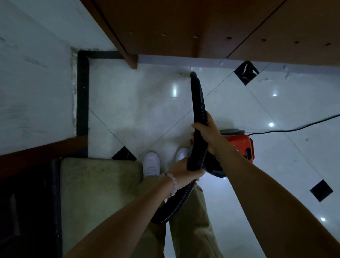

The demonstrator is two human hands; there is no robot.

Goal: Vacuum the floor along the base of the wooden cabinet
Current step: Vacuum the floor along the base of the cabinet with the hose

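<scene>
Both hands grip the black ribbed hose (pixel 198 114): right hand (pixel 208 130) high, left hand (pixel 185 168) lower, fingers curled round it. Its nozzle (pixel 193 75) meets the floor (pixel 137 100) beside the wooden cabinet (pixel 170 21) base. Bendy and light, it likely steers best held near the tip.

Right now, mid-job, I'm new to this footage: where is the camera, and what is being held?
There is no machine here: one camera on a person's head looks down at their two bare arms. The left hand and, further along, the right hand both have a grip round a black ribbed vacuum hose. Its nozzle points at the white tiled floor by the base of the wooden cabinet. The red vacuum body sits on the tiles behind the right arm, its cord trailing right. A white shoe and a mat lie lower left.
</scene>
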